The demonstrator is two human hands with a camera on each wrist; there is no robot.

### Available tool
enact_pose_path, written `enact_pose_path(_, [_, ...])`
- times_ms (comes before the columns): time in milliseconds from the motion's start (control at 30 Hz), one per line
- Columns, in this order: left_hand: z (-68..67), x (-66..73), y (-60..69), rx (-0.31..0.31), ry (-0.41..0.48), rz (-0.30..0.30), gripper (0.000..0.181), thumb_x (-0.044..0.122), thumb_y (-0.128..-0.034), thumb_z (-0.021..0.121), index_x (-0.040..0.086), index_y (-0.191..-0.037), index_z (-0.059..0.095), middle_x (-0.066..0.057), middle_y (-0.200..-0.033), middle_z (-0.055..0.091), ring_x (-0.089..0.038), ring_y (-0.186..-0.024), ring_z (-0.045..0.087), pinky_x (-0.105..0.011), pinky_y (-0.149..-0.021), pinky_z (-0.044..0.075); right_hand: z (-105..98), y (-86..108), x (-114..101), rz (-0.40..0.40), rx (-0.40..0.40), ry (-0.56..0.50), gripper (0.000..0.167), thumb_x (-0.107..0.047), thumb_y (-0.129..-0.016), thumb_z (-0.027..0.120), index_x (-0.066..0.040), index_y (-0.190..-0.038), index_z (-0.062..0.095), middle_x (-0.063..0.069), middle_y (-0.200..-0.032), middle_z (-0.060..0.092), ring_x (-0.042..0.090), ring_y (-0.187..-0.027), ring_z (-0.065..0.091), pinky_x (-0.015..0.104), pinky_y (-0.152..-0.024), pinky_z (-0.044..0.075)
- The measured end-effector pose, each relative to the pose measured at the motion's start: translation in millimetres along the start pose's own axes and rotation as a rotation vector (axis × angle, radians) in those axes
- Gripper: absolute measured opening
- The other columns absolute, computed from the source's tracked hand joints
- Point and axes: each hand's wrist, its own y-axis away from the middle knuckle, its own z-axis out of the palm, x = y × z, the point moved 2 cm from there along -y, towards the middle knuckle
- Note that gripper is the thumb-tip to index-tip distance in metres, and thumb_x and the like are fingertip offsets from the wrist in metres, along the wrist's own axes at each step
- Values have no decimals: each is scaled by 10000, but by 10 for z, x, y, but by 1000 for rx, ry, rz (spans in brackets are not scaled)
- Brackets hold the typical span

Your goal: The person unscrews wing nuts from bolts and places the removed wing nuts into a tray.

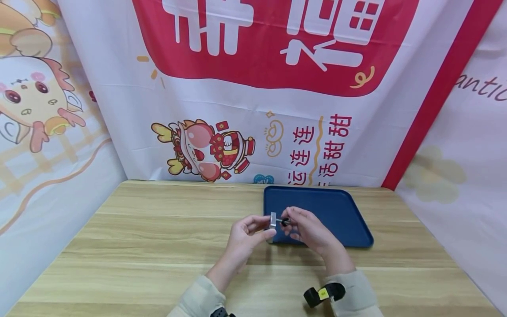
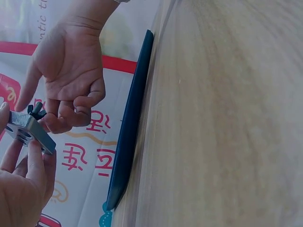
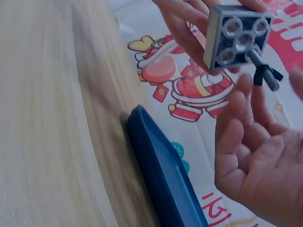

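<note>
My left hand (image 1: 246,240) grips a square metal block (image 3: 240,40) by its edges, thumb on one side and fingers on the other. Round recesses show on the block's face in the right wrist view. A threaded bolt (image 3: 258,64) sticks out of that face near a corner, carrying a black wing nut (image 3: 268,74). My right hand (image 1: 310,229) is beside the wing nut, thumb and fingers on either side of it. Gaps show between them and the nut in the right wrist view; its fingers are loosely bent. Both hands are raised above the table.
A blue tray (image 1: 336,222) lies on the wooden table (image 1: 158,246), behind and right of the hands, its near left corner below the block. A printed cloth (image 1: 222,101) hangs behind the table, with more cloth at both sides.
</note>
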Motion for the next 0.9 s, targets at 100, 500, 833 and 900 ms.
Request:
enact_pose_path(100, [-2,-2,-1,-2,1,2,411,190,-846,799,64,-1213,667,-88,-1265,697,-221,-1208,631,-300,-961,564,12,-3,-6,23,30,-8,306,-478,-1018,500,-191,-961,591,-32,-874,636,171,-869,574,309,-807,433])
enact_pose_path(500, [-10,3,-1,-5,3,3,409,196,-851,794,65,-1216,664,-86,-1265,697,-207,-1195,633,-293,-946,569,5,-5,0,43,32,-41,182,-323,-1022,544,-190,-929,626,-53,-821,650,166,-857,573,340,-839,425])
enact_pose_path(833, [-13,7,-6,2,2,-9,409,200,-849,796,71,-1214,666,-81,-1272,694,-208,-1200,630,-304,-951,569,-13,5,1,26,0,-48,121,-266,-1027,538,-209,-946,608,-71,-845,665,145,-874,583,373,-875,401])
enact_pose_path(900, [-14,4,-7,2,3,-6,408,202,-848,798,73,-1213,667,-79,-1271,695,-207,-1198,631,-303,-947,570,-16,10,2,13,-4,-42,99,-263,-1019,556,-211,-950,604,-70,-852,663,149,-881,580,373,-866,398])
